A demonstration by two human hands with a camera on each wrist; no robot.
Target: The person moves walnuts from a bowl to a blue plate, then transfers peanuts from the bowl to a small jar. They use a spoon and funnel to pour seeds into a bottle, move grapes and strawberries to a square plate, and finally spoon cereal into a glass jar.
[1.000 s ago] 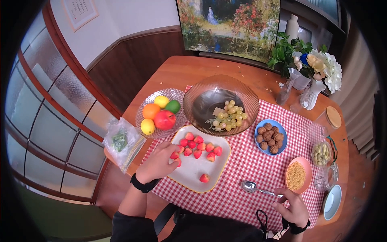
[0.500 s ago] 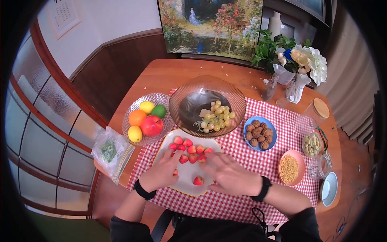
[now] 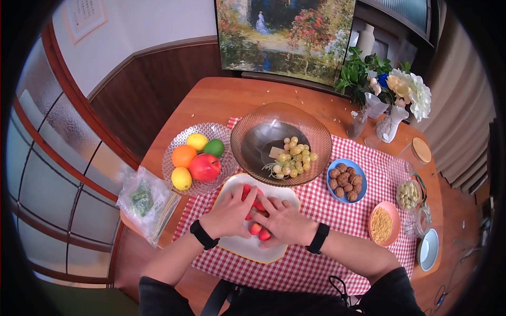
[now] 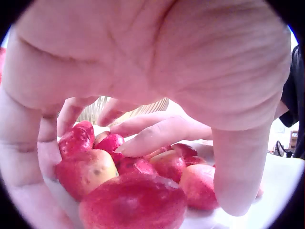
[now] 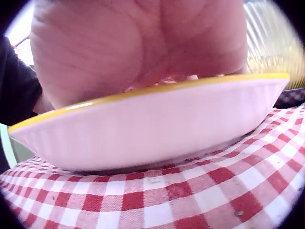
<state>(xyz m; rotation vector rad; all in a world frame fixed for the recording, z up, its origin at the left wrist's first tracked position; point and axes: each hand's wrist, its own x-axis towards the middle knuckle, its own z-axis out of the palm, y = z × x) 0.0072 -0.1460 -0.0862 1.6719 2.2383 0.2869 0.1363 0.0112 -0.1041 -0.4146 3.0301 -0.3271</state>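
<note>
Both hands cup a cluster of small red fruits (image 3: 255, 228) on a white tray with a yellow rim (image 3: 247, 250). My left hand (image 3: 230, 213) arches over the cluster's left side; in the left wrist view its bent fingers and thumb (image 4: 240, 167) stand around the fruits (image 4: 133, 202). From the right, my right hand (image 3: 284, 222) lies over the fruits, its fingers (image 4: 162, 136) reaching among them. The right wrist view shows the right palm (image 5: 143, 47) above the tray wall (image 5: 152, 129), which hides its fingertips.
Behind the tray stands a large ribbed bowl (image 3: 253, 131) with grapes (image 3: 295, 158). A fruit plate (image 3: 171, 152) and a plastic bag (image 3: 142, 203) are at left. To the right are a walnut bowl (image 3: 346, 180), a pink bowl (image 3: 382, 224), glass jars (image 3: 408, 195) and a blue bowl (image 3: 428, 250).
The right hand has left the spoon beside the pink bowl and come over the tray. Both hands have drawn together, and the spread fruits are now bunched between them.
</note>
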